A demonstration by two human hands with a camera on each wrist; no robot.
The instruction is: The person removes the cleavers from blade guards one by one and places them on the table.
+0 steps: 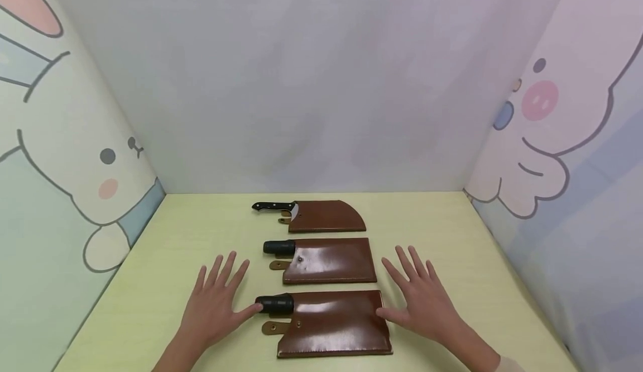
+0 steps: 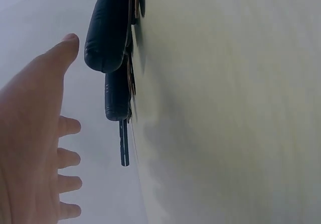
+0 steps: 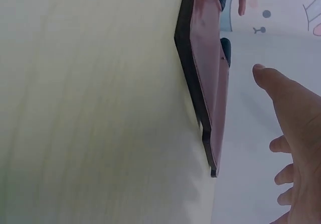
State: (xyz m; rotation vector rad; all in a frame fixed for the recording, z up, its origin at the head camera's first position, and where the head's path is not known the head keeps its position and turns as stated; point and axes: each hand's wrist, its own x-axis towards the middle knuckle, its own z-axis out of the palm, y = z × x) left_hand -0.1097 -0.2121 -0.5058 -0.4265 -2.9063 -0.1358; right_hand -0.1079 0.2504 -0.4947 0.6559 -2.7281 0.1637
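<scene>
Three knives in brown leather sheaths lie in a column on the table, handles to the left. The nearest cleaver's sheath (image 1: 334, 324) is the largest; its thick black handle (image 1: 278, 304) pokes out at the left. A middle cleaver's sheath (image 1: 334, 260) has a similar handle (image 2: 115, 96). The farthest knife's sheath (image 1: 326, 215) is curved at its tip, with a slim riveted black handle (image 1: 273, 206). My left hand (image 1: 213, 308) is spread beside the nearest handle, its thumb apart from it in the left wrist view. My right hand (image 1: 427, 305), fingers spread, hovers by the sheaths' right ends, holding nothing.
The pale yellow tabletop (image 1: 191, 221) stretches on both sides of the knives. A plain light wall (image 1: 311, 81) closes off the back. Side walls with cartoon animals (image 1: 95, 165) flank the table. Small snap straps (image 1: 276, 328) stick out left of the sheaths.
</scene>
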